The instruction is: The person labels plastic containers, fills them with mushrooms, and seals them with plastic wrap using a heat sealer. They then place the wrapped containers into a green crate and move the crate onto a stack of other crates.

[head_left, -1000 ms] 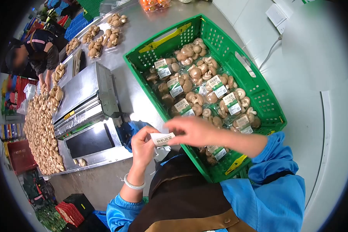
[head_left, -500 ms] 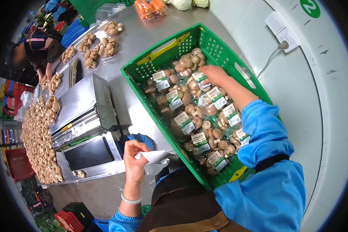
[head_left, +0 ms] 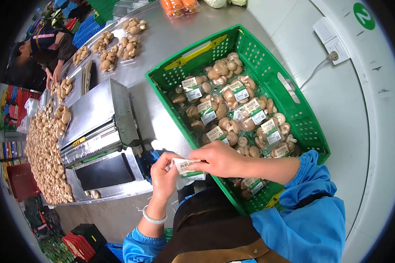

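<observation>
My left hand (head_left: 163, 177), closed, holds white printed labels (head_left: 189, 174) with a green band over the near left side of the crate. My right hand (head_left: 219, 160) meets it there, its thumb and fingers closed on the top label. Beneath them stands a green plastic crate (head_left: 174, 115) full of clear-wrapped mushroom packs. Most visible packs carry a white and green label, such as this mushroom pack (head_left: 238, 90). On a mushroom pack (head_left: 225, 69) at the far end I see no label. My right forearm hides some of the nearer packs.
Left of the crate a metal wrapping machine (head_left: 94, 116) stands on the steel table (head_left: 226, 28). Loose mushrooms (head_left: 44, 160) are heaped beyond it. Several mushroom packs (head_left: 129, 47) and bagged carrots (head_left: 180, 6) lie farther back. A co-worker (head_left: 48, 48) handles mushrooms; a wall (head_left: 338, 114) borders the right.
My right hand has left a labelled pack in the crate and come back to the labels in my left hand. The printed face of a label now shows. The view has shifted slightly.
</observation>
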`<state>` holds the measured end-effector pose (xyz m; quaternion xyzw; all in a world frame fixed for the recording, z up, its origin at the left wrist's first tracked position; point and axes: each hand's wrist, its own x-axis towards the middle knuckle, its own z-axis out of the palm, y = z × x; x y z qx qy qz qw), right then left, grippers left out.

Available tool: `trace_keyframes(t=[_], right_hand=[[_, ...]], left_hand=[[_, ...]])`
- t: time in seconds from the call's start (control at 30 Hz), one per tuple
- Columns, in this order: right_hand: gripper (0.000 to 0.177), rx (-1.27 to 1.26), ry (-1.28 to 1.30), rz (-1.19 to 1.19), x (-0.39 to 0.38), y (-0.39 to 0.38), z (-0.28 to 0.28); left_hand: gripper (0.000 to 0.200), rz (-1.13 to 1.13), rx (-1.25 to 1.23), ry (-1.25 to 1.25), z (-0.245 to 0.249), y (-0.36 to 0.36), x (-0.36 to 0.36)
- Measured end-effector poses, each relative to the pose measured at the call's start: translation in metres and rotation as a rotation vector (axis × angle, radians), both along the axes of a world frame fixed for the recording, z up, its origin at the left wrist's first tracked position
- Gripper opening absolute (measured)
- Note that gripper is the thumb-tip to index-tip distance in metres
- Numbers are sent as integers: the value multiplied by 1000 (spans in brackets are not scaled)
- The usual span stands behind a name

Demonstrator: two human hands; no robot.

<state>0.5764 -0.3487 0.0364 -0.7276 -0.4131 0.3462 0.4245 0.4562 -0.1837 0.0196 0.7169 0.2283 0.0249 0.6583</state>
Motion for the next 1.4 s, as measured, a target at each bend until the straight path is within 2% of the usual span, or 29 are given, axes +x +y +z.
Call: trace_keyframes(t=[0.03,0.07,0.13,0.17,0.2,0.23,0.27,0.3,0.33,0.37,0.4,0.47,0.57,0.67,0.7,0.73,0.77,0.8,0.83,0.87,0.9,0.93,1.0,1.07,1.17,1.27,1.3,1.4], right_hand=[[20,120,-77,3,6,-1,-6],[18,237,-159,10,17,-2,-12],[16,300,6,-135,61,-2,-12],[15,271,222,-252,91,1,-13],[17,188,-71,-442,130,7,-18],[23,175,-128,-580,175,7,-38],[34,103,-227,-653,213,4,-52],[40,4,-440,-623,246,0,-74],[44,-158,-469,-529,273,-3,-101],[49,-281,-623,-385,291,-8,-134],[57,-445,-730,-287,294,-14,-157],[59,-574,-887,-489,274,0,-137],[52,-458,-1083,-126,263,-17,-161],[44,-413,-985,-318,225,-20,-114],[39,-132,-860,-372,201,-17,-89],[35,41,-676,-347,165,-13,-57],[35,-30,-363,-320,113,-9,-3],[37,41,66,-263,64,-14,16],[39,-28,-46,-193,14,-18,36],[42,20,-236,-159,-34,-23,41],[42,3,-269,-214,-76,-26,44],[41,-17,-299,-276,-115,-26,45],[36,-124,-165,-486,-180,-27,21],[30,-113,297,-771,-236,-23,-10],[21,-38,644,-1261,-302,0,-59],[20,40,621,-1549,-340,15,-127],[19,18,559,-1564,-344,16,-143],[16,64,360,-1581,-324,15,-190]], left_hand=[[5,9,80,39,0,2,-2],[15,0,203,123,-7,6,-7],[28,-11,358,199,-13,10,-14],[31,41,319,108,-17,10,-18],[34,94,283,12,-23,10,-20],[38,147,248,-79,-27,11,-25],[36,156,191,-62,-29,13,-34],[35,168,136,-47,-31,15,-43],[33,179,81,-30,-32,17,-49],[28,207,7,10,-27,14,-51],[21,240,-256,4,-12,7,-41],[17,227,-158,4,-9,8,-45],[23,-112,347,-82,-10,24,-52],[19,-73,289,-68,-14,26,-52],[17,-116,326,-127,-13,29,-50],[15,-171,358,-113,-6,31,-48],[15,-191,267,-92,-3,30,-48],[16,-215,178,-84,-1,28,-50],[16,-199,78,-53,0,24,-54],[17,-191,-22,-18,0,18,-58],[18,-189,-122,26,1,12,-65],[23,-264,-126,-34,-3,9,-73],[21,-527,-85,3,-20,11,-99],[16,-705,-122,53,-30,9,-119],[3,-816,-64,200,-88,11,-157],[9,-835,101,215,-140,8,-177],[13,-837,269,182,-147,4,-176],[18,-743,244,227,-207,-1,-180]])
